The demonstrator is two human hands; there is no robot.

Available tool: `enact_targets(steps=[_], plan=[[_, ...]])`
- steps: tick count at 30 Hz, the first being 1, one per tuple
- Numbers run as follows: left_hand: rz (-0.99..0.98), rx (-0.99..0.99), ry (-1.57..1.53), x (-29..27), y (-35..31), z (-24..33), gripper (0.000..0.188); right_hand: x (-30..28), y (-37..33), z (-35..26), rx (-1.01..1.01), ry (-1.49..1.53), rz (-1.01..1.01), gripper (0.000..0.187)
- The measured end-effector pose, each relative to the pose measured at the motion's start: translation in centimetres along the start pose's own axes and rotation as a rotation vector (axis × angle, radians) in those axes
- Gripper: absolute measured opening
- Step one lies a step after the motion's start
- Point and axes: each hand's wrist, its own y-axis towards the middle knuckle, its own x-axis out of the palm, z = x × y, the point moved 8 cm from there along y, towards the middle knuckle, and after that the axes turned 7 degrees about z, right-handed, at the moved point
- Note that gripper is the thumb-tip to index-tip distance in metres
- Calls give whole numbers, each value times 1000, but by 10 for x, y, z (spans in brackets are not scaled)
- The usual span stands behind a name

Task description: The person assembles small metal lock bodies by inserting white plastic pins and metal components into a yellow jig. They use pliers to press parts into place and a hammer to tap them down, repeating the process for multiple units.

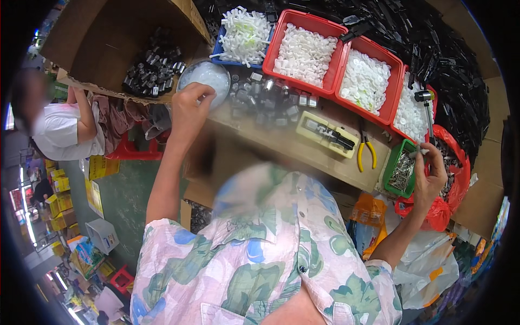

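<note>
My left hand (190,108) is over the near edge of a round, pale bowl (215,81), its thumb and forefinger pinched together. Whatever they hold is too small to make out. At the right, my right hand (432,176) is closed at the fingertips beside a green tray (388,172) of small metal pins or screws (402,172). Something small and pale shows at those fingertips. A thin metal rod with a dark head (426,105) rises just beyond them; whether the hand touches it, I cannot tell. Between the hands lies a cream fixture (346,150) holding a clear-and-black part (330,134).
Yellow-handled pliers (370,156) lie beside the fixture. Clear and dark small parts (260,100) cover the bench near the bowl. Red bins (332,88) and a blue bin (218,49) hold white plastic pieces. Black parts (390,21) are heaped behind. A cardboard box (97,38) stands left, near another person (67,127).
</note>
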Motion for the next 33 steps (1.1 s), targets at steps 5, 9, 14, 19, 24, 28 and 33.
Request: enact_targets(steps=[5,9,14,19,24,28,33], plan=[[-54,-76,-35,2,-2,-1,9,26,-3,-28,-18,30,-71,22],[-49,-219,-163,-12,-1,8,7,43,-11,-37,22,150,-82,23],[-102,-486,-799,21,-15,31,12,105,-30,-70,223,576,-214,25],[-195,-632,-1074,72,-32,70,17,143,-41,-87,327,894,-221,22],[-299,-564,-1095,101,-35,101,17,141,-44,-76,316,937,-149,20],[-340,-564,-1102,111,-34,117,16,136,-48,-71,304,955,-133,21],[-408,-614,-1067,121,-36,122,16,126,-47,-72,147,872,-136,20]])
